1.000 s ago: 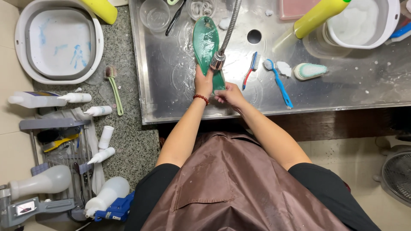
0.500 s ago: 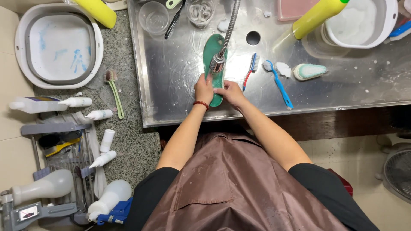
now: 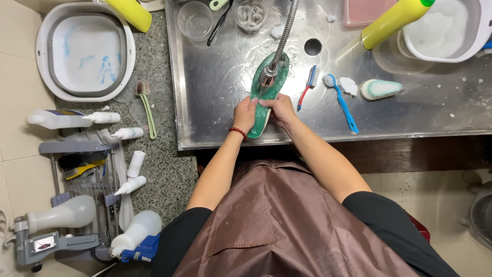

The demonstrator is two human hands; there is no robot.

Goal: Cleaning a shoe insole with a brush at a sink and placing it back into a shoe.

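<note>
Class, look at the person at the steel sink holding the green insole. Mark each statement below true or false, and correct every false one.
1. Both hands grip the green shoe insole under the flexible metal tap hose. True: the left hand and the right hand both hold its near end.
2. The blue long-handled brush is in the right hand. False: it lies loose on the steel sink.
3. The left wrist wears a red bead bracelet. True.
4. The white oval basin stands inside the sink. False: it stands on the speckled stone counter beside it.
5. The person wears a brown apron. True.
</note>
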